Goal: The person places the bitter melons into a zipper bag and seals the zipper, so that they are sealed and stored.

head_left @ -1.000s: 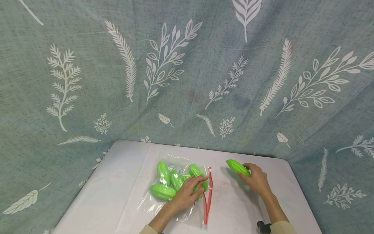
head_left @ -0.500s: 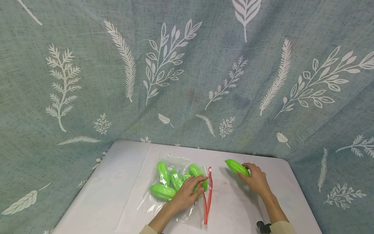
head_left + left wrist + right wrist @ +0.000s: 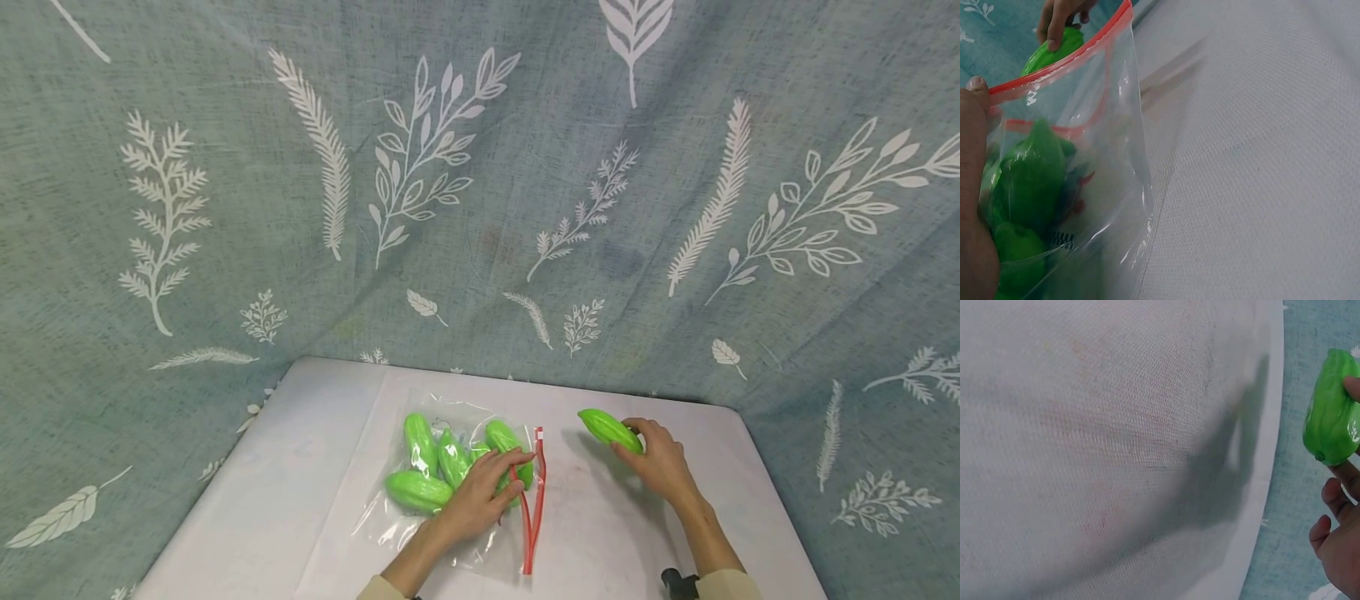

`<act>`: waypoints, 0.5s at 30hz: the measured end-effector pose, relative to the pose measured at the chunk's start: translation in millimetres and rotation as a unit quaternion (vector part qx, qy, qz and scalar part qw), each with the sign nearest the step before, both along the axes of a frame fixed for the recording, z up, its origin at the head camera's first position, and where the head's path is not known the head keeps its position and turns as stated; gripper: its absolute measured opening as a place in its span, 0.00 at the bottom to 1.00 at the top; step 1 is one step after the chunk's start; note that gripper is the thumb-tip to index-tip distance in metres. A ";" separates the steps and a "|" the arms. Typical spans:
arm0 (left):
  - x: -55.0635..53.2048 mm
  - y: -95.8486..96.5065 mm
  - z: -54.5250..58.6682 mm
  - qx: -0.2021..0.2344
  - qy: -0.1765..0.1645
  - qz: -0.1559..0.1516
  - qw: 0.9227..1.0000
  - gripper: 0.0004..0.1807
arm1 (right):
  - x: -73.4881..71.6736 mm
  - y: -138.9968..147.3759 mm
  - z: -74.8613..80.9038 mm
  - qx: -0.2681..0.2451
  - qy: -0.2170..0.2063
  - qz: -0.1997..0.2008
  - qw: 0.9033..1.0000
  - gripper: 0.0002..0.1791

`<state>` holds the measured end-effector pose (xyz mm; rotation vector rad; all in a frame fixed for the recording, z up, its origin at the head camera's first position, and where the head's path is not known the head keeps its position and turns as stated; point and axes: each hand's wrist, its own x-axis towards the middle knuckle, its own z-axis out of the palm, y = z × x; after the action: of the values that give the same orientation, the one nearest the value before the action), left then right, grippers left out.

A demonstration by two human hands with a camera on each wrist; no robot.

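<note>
My right hand (image 3: 656, 458) holds a glossy green papaya-shaped fruit (image 3: 606, 427) by one end, its pointed tip facing up and left. The right wrist view shows the fruit (image 3: 1330, 415) at the right edge, ridged and with a small nub. A clear zip bag (image 3: 480, 554) lies to the left, with several similar green fruits (image 3: 417, 492) inside. My left hand (image 3: 480, 496) grips the bag near its mouth, fingertips at the red zip strip (image 3: 541, 471). Two red strips spread apart there. Part of the bag's contents is hidden under this hand.
A white-covered table (image 3: 600, 542) bears the bag. Behind and at both sides hangs a blue-green cloth (image 3: 480, 208) with white leaf prints. A dark strap-mounted device (image 3: 678, 583) sits at the right wrist.
</note>
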<state>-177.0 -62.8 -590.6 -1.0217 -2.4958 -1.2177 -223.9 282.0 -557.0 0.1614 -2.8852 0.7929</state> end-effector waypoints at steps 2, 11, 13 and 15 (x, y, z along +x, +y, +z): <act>0.2 0.0 0.4 -0.001 0.001 0.000 1.000 0.26 | 0.5 0.2 -0.3 -0.003 0.002 0.001 1.000 0.32; 0.3 0.2 0.4 -0.004 -0.005 -0.001 1.000 0.26 | 2.2 -1.0 -1.1 -0.008 0.002 0.008 1.000 0.32; 0.0 0.5 -0.3 -0.003 0.004 0.001 1.000 0.26 | 2.9 -1.3 -0.4 -0.013 0.002 0.011 1.000 0.33; -0.1 0.8 -0.9 -0.002 0.014 0.002 1.000 0.25 | 3.4 -1.7 0.2 -0.016 0.001 0.015 1.000 0.32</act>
<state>-177.1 -62.0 -591.5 -1.0257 -2.4806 -1.1887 -220.5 280.4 -556.8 0.2007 -2.8723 0.8440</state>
